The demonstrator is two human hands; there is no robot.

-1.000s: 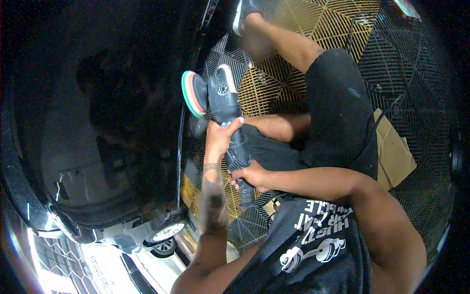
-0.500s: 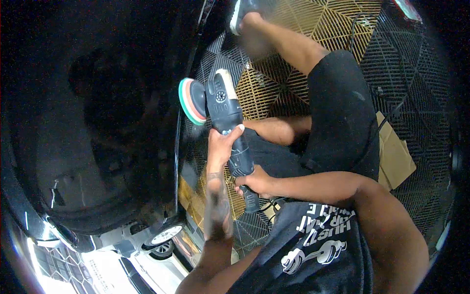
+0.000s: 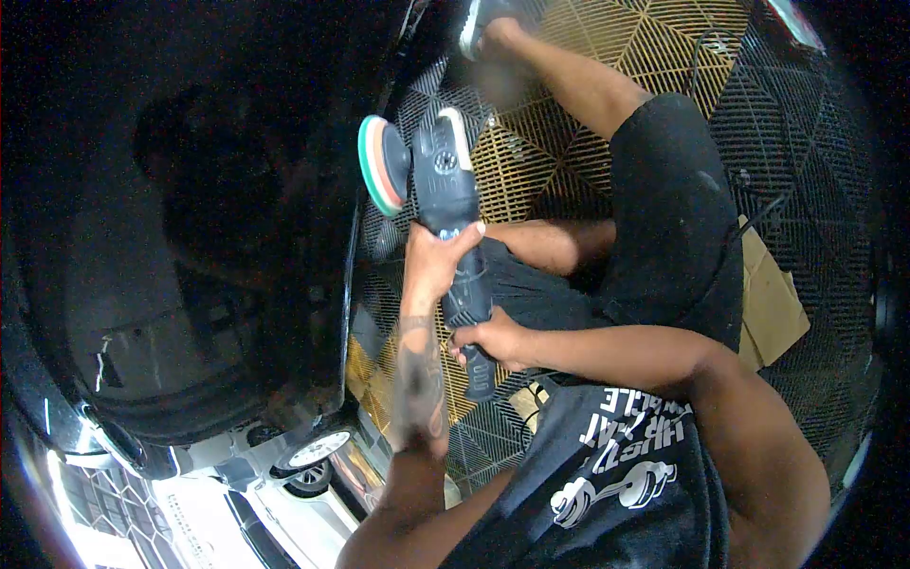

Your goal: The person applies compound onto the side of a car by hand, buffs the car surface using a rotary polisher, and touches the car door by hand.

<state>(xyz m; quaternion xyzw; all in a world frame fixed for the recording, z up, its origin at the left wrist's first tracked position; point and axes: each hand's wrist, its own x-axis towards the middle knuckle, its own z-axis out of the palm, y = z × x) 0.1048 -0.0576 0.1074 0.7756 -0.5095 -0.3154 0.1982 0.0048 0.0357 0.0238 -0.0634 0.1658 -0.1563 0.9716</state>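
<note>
A black polisher [image 3: 445, 185] lies across the middle of the view, its rear end low and its head up. Its round pad [image 3: 379, 166], layered green, white and orange, faces left toward a glossy black car panel [image 3: 237, 237]; the pad's edge appears just apart from the panel's border. My left hand [image 3: 434, 258] wraps the body just behind the head, thumb on top. Lower down, my right hand [image 3: 493, 339] is closed round the rear grip, with the black end sticking out beneath it.
Black and yellow slatted floor tiles [image 3: 654, 47] lie under my bent legs. Flattened cardboard [image 3: 770, 303] rests at the right, near a dark cable [image 3: 787, 161]. A white car's wheel [image 3: 318, 449] shows at the lower left.
The polisher and both hands dipped slightly and moved left, then rose and shifted right. The pad now sits higher than half a second ago. Both hands have kept their hold.
</note>
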